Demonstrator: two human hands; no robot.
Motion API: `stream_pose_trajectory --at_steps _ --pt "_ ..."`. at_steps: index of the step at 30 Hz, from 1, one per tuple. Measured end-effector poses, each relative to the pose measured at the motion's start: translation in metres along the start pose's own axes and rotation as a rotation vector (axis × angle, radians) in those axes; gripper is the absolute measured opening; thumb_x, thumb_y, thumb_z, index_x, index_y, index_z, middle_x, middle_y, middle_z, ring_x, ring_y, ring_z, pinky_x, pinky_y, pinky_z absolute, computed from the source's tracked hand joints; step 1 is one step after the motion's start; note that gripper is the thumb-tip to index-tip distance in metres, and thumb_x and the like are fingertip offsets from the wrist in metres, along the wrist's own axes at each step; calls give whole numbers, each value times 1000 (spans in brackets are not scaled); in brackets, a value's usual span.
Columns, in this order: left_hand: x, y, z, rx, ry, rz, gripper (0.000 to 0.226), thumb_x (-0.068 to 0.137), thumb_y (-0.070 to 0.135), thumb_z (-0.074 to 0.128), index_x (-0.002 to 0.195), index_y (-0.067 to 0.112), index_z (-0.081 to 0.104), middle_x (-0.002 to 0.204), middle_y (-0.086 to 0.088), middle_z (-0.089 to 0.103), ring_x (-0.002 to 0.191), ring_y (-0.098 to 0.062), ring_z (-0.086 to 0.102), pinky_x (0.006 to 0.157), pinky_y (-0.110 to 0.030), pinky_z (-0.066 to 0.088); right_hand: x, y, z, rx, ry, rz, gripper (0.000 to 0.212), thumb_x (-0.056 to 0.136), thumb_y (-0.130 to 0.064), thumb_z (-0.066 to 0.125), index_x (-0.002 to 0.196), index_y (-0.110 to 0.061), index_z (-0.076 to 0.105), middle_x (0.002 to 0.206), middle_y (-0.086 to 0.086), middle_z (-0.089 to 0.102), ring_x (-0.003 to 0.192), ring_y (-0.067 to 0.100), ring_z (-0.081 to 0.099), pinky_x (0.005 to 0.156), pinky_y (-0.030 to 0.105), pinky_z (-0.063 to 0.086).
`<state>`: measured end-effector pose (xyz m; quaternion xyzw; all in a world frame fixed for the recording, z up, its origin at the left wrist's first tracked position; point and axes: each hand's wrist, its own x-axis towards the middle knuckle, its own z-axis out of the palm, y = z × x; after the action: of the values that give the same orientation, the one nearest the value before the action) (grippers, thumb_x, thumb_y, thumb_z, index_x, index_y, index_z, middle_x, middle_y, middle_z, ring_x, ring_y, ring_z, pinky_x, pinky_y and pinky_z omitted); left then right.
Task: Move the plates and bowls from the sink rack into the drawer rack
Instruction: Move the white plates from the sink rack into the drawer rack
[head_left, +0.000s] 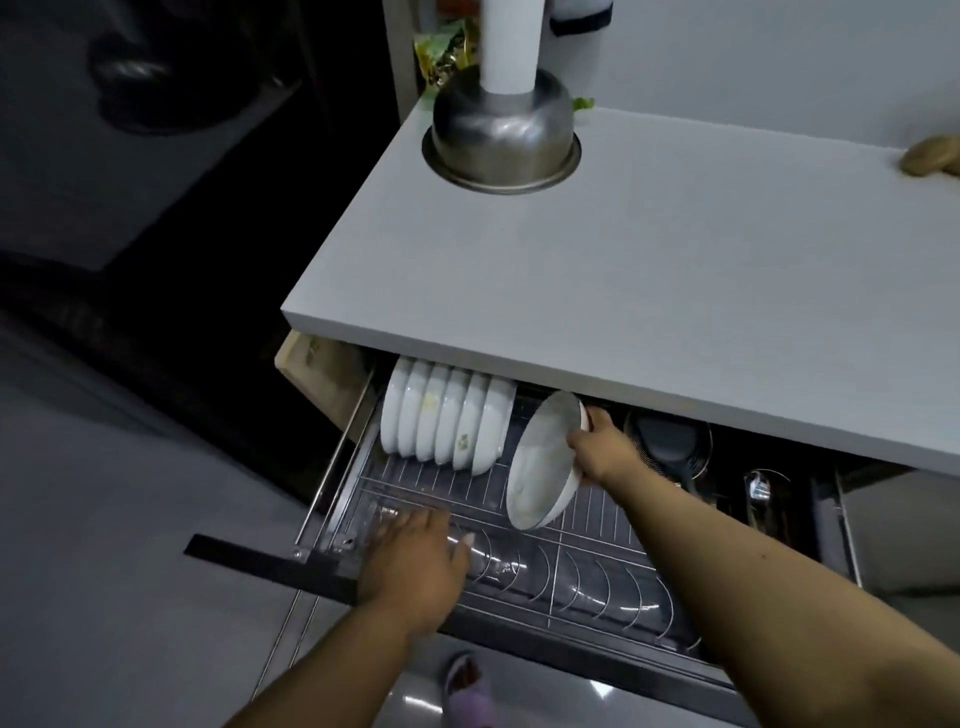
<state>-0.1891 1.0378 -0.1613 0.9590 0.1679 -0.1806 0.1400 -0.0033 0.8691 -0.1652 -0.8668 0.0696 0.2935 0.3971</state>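
Holding a white bowl (543, 462) by its rim at centre frame, my right hand (597, 447) tilts it over the drawer rack (597, 566). My left hand (415, 558) rests flat, fingers straight, on the rack's front. I judge the bowl stiff, slick and breakable; the rim pinch suits it.

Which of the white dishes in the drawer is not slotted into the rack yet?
The dish in the right hand, gripped by its rim and tilted over the wire rack. The other dishes stand on edge in a tight row at the rack's back left.
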Motion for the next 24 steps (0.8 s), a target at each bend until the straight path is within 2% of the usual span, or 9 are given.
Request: stream_pose_trajectory --at_steps 3,7,10,12,16,20,24 --pt "1 1 -3 -9 6 17 48 97 52 29 135 25 42 138 3 47 128 -18 38 105 -35 33 14 -11 7 -86 27 -6 50 84 -24 49 132 -10 40 114 20 60 97 40 60 87 48 52" --pt "3 -2 -3 -35 2 34 50 97 50 30 140 24 34 140 2 44 128 -17 38 104 -35 33 33 -19 16 -111 27 -17 57 74 -32 47 124 -6 50 109 24 63 95 40 62 82 43 51" --pt "4 -5 0 -51 3 47 59 96 52 30 148 24 23 143 3 43 131 -17 36 106 -34 31 38 -27 24 -140 16 -24 39 84 -25 49 115 -2 55 95 20 63 84 35 60 78 40 49" --pt "5 -7 4 -68 2 46 63 95 55 28 151 25 17 144 3 43 132 -17 35 108 -34 29 42 -29 28 -167 12 -48 32 90 -23 51 115 -3 55 101 20 63 89 33 58 78 36 44" --pt "6 -9 8 -95 22 37 67 94 59 26 151 28 12 139 2 47 129 -17 38 105 -34 31 51 -29 37 -200 14 -89 35 94 -30 52 119 -5 56 118 20 62 109 36 57 86 33 41" --pt "6 -9 9 -133 52 47 69 93 60 26 151 29 8 134 2 50 124 -16 42 100 -33 37 60 -35 46 -257 6 -78 39 96 -34 50 116 -1 58 119 22 61 110 36 56 88 34 42" --pt "5 -9 8 -157 55 50 69 94 60 27 152 28 8 134 1 50 125 -17 42 98 -33 38 70 -37 59 -332 -5 -83 44 96 -37 49 118 0 59 122 23 60 113 36 55 88 33 42"
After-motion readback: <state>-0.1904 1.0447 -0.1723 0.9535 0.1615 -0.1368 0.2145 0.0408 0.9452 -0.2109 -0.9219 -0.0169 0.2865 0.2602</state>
